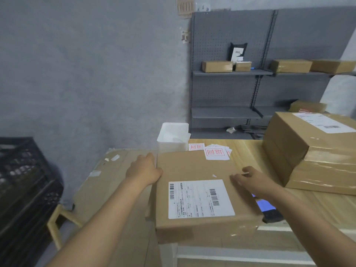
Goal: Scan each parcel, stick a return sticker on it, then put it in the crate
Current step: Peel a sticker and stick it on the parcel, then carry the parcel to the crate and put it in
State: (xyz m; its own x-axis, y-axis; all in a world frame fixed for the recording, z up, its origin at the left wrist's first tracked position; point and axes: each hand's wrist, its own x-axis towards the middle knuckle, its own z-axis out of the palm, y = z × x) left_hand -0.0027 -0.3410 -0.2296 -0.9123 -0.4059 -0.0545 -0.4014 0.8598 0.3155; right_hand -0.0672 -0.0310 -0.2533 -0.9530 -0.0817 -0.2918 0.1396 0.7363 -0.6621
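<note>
A flat brown cardboard parcel (194,168) with a white shipping label (200,199) lies on the wooden table (317,205) in front of me. My left hand (143,169) grips its left edge. My right hand (250,179) rests on its right edge, fingers curled over the top. Red-and-white return stickers (214,154) lie loose just behind the parcel. A handheld scanner (266,209) with a lit blue screen lies on the table under my right forearm, partly hidden. The black plastic crate (25,182) stands at the far left.
Two larger taped parcels (316,153) are stacked at the right of the table. A white plastic bin (173,136) stands behind the parcel. Flattened cardboard (107,180) lies left of it. Grey shelving (240,74) with several boxes lines the back wall.
</note>
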